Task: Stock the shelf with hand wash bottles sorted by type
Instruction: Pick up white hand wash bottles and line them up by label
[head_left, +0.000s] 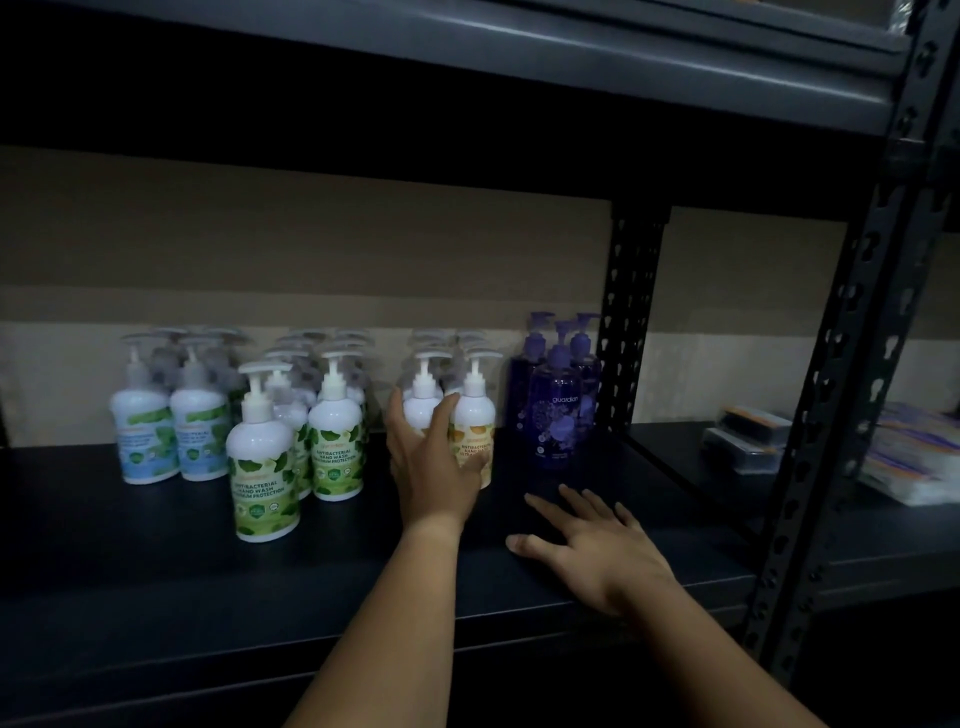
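Dark shelf (156, 561) holds sorted bottles; left hand (434, 462) grips orange-label bottle (475, 431).

Bottle colours on the black shelf (156, 545)

White pump bottles carry pale blue labels (148, 447), green leaf-patterned labels (265, 483) and orange-yellow labels (475, 441); the purple bottles (558, 410) are translucent, printed with paler violet motifs.

This looks like a shop stockroom. Dark metal racking with punched uprights (852, 364) carries a black shelf (208, 571), where many identical pump bottles of hand wash (265, 462) stand grouped by label colour. Toward the right edge, on the neighbouring bay, lie stacked packaged goods (909, 457).
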